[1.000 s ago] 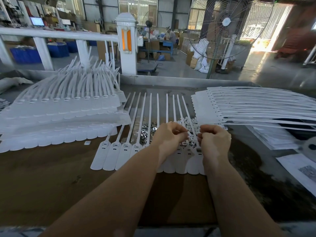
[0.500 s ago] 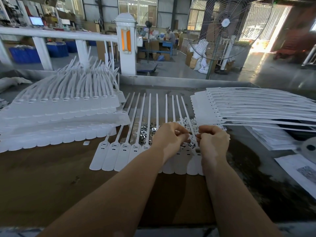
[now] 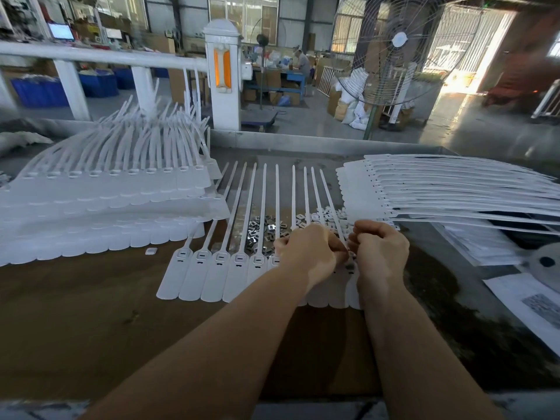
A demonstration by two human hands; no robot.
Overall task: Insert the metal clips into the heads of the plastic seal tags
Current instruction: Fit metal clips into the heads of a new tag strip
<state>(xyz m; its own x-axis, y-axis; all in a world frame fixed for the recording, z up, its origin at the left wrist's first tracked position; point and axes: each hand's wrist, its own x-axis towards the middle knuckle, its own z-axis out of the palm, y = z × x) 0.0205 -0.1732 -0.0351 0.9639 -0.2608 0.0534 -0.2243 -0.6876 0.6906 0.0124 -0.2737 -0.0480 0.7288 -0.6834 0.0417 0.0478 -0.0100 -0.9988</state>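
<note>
- Brown bench (image 3: 75, 313) carries everything, and across the last second nothing on it has shifted place; the slight drift of the whole scene reads as the head camera moving, not the work.
- White stacks of tags sit as they did: a fanned left stack (image 3: 100, 207) with tails curling up, and a flat right stack (image 3: 439, 189) with tails running off to the right.
- Between the stacks lies the working row (image 3: 230, 268) of tags, joined side by side, heads near the hands and tails pointing away. Five heads on its left end show their slots plainly; whether clips sit in them I cannot tell.
- Both hands remain over the right end of that row, where they were a second ago, so the change is only small finger work, which I judge to be one seating step going on at a head near the row's right end.
- Left hand (image 3: 309, 253) is curled tight, fingertips turned toward the other hand; what it pinches is hidden.
- Right hand (image 3: 378, 250) is likewise curled, knuckles up, close beside the left; its catch is also hidden.
- Grey clips (image 3: 260, 234) lie loose in a heap just beyond the hands, under the tails, with small white pieces (image 3: 330, 215) beside them.
- One stray white piece (image 3: 150, 251) rests alone on the bench near the left stack.
- Judging by the hands' place, the row is nearly done.
</note>
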